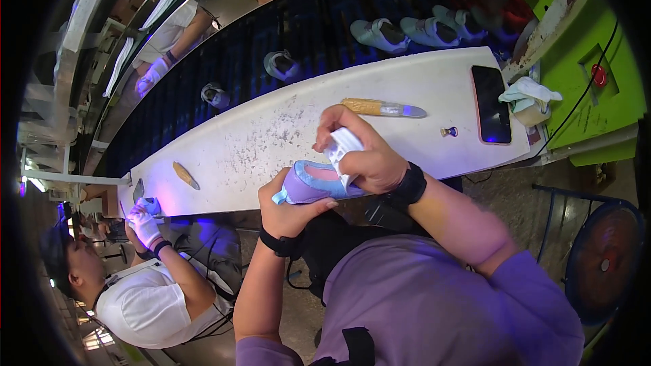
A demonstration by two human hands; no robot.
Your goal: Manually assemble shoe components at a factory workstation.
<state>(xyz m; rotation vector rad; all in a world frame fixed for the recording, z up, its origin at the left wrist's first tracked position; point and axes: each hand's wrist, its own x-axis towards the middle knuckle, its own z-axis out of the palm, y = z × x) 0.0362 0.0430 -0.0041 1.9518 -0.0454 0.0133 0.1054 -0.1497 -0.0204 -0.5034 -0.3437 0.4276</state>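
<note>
This is a shoe factory floor: shoes (377, 36) sit on a dark conveyor (237, 71), possibly of rollers (too dim to be sure), beside a long, scuffed white worktable (271, 139); people (146, 305) work on both sides, and a bright green housing (586, 105) stands at the right.

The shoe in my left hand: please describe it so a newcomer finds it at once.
Find the long white bench, then your left hand at its near edge. It holds the lilac shoe, with a pale blue heel tab. Unlike the shoes on the dark conveyor, this one is held and looks largest.
</note>
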